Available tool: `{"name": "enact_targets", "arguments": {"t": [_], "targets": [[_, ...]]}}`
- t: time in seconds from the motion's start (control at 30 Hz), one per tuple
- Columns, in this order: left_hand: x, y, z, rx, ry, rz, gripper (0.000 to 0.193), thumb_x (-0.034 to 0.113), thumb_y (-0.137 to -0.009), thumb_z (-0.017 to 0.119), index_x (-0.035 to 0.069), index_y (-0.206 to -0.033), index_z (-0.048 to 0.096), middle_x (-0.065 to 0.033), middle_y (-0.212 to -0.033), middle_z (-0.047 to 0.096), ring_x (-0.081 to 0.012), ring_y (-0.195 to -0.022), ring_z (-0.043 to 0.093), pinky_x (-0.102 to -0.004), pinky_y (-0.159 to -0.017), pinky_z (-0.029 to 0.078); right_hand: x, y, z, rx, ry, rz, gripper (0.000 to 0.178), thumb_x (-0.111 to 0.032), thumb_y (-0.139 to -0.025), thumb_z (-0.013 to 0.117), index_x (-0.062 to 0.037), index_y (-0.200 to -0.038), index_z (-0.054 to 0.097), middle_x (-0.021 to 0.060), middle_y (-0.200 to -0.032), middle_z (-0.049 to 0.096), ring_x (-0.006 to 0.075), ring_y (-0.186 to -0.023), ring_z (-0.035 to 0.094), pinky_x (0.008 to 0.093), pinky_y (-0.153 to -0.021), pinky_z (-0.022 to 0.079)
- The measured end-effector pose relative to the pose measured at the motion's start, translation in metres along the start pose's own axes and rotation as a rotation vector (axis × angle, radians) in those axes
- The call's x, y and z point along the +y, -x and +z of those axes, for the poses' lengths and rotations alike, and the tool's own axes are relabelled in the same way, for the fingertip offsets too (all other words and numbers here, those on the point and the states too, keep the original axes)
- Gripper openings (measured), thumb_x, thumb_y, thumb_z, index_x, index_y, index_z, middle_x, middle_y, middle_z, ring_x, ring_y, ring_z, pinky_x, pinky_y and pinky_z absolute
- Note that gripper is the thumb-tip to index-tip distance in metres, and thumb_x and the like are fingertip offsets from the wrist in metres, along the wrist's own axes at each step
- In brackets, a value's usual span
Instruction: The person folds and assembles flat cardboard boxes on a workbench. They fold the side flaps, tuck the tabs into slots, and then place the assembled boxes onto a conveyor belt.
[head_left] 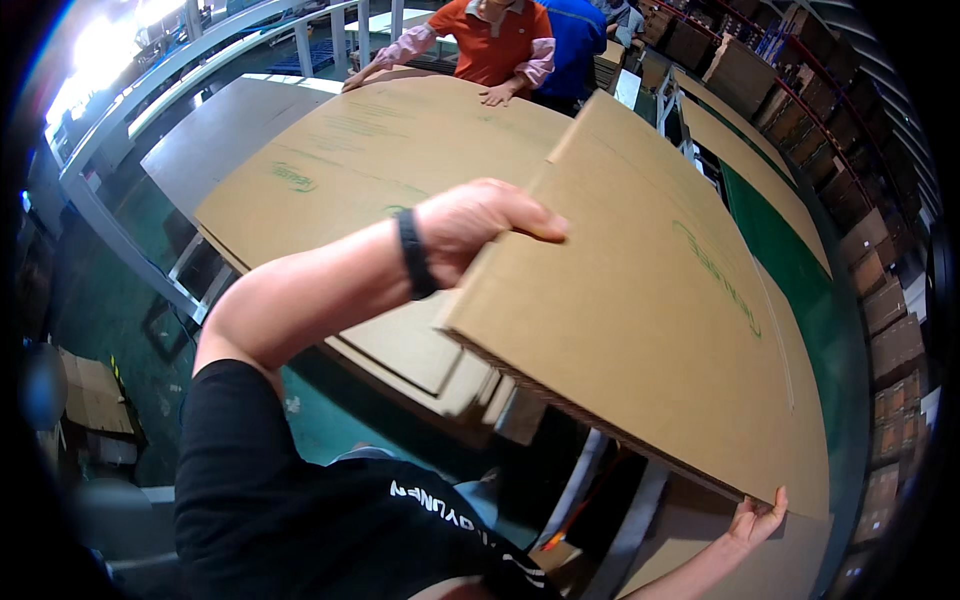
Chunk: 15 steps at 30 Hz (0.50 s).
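Gripping a big brown cardboard sheet (640, 290) at two spots. Pinching its left edge with the left hand (475, 222), thumb on top. Holding its near edge, well over to the right, with the right hand (757, 520). Slants in front of the body and hides part of another cardboard sheet (370, 135). Can see a co-worker (492, 45) in an orange shirt across the way, touching that other sheet.

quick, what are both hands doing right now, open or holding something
Left hand: closed on the left edge of the large flat brown cardboard, thumb on top.
Right hand: holding the same cardboard's near edge.
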<state>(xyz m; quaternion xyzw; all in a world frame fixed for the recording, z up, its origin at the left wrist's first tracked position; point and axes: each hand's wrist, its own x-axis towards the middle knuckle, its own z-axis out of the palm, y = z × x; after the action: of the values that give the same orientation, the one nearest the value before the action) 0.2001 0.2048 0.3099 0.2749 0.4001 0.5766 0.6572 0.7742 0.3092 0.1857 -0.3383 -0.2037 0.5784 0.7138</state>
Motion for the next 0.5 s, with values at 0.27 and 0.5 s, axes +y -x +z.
{"name": "enact_targets", "arguments": {"t": [0.27,0.5], "targets": [[0.051,0.265,-0.295,0.297,-0.317,0.182,0.038,0.018,-0.08,0.071,-0.005,-0.108,0.06,-0.0106,-0.089,0.07,-0.0144,-0.066,0.068,-0.0277,-0.06,0.056,0.204,0.283,0.106,-0.152,-0.035,0.181,0.051,-0.002,-0.077,0.057,0.0059,-0.127,0.051,0.0152,-0.121,0.059,0.0294,-0.111,0.057,0.0468,-0.097,0.049],[0.023,0.437,-0.586,0.835,-0.852,-0.181,0.051,0.019,-0.073,0.075,-0.003,-0.117,0.059,-0.0158,-0.107,0.066,-0.0237,-0.099,0.066,-0.0387,-0.083,0.054,0.456,0.454,0.18,-0.346,0.14,0.874,0.029,0.007,-0.085,0.058,0.004,-0.113,0.056,0.013,-0.107,0.061,0.0252,-0.099,0.061,0.0397,-0.088,0.052]]}}
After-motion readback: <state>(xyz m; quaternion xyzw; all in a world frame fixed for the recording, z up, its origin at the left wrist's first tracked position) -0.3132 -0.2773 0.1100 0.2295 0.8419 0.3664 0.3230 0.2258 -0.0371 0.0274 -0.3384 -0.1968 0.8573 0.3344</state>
